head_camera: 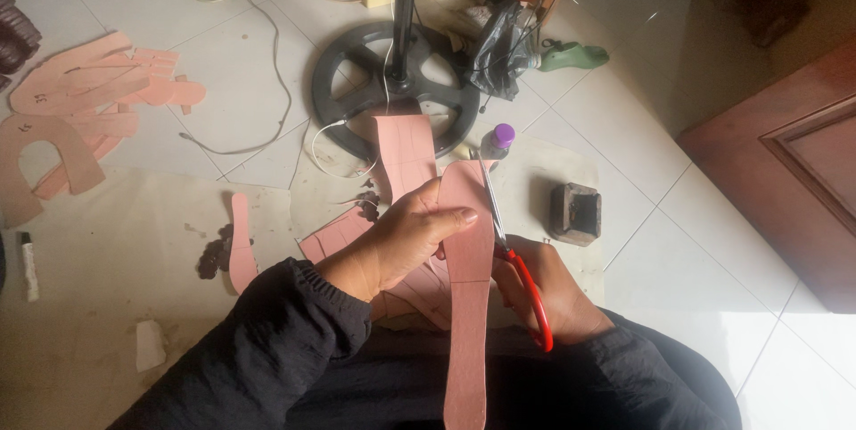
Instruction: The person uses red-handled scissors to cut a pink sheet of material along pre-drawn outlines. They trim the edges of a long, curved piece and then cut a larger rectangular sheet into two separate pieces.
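The left hand point(401, 238) grips a pink sole piece point(468, 287); the right hand point(553, 292) grips red scissors point(517, 256), cutting along its right edge, the tip already rounded.

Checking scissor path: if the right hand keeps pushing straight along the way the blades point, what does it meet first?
The right hand holds red-handled scissors along the pink sole-shaped piece. Straight ahead, the purple-capped bottle looks first in line, though it likely sits lower, on the floor.
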`<state>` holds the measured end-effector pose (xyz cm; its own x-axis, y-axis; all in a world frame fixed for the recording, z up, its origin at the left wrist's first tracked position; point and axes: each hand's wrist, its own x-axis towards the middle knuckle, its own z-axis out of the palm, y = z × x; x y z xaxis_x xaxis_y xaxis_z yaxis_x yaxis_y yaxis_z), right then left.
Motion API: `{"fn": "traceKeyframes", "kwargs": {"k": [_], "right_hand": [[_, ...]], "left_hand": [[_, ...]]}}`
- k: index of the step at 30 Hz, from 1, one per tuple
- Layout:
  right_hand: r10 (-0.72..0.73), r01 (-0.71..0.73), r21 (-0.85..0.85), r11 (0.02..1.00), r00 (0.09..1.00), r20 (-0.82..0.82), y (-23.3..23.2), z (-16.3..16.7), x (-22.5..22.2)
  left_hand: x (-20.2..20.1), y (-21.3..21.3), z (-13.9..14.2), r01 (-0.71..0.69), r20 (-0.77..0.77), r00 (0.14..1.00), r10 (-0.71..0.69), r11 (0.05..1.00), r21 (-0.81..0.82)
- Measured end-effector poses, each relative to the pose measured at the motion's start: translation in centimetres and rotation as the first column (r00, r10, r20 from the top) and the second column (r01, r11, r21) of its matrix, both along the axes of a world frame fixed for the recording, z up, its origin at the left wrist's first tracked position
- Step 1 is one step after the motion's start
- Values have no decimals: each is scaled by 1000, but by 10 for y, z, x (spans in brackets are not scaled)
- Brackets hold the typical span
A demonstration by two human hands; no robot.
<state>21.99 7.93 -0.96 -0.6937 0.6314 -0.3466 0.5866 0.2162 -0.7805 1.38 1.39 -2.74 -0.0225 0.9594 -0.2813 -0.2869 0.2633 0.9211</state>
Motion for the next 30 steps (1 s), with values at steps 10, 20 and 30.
{"fn": "traceKeyframes", "kwargs": {"k": [10,20,30], "right_hand": [[-46,46,-17,999,999,-28,-5,6,-7],[1,2,14,1000,982,-189,-3,1,-7],[-37,39,23,999,996,-82,0,-10,0]], "left_hand": [[8,4,-12,-131,167,980,108,983,132],[17,3,-6,-58,-57,996,62,996,69],[18,5,-15,-73,-80,993,83,990,124]]}}
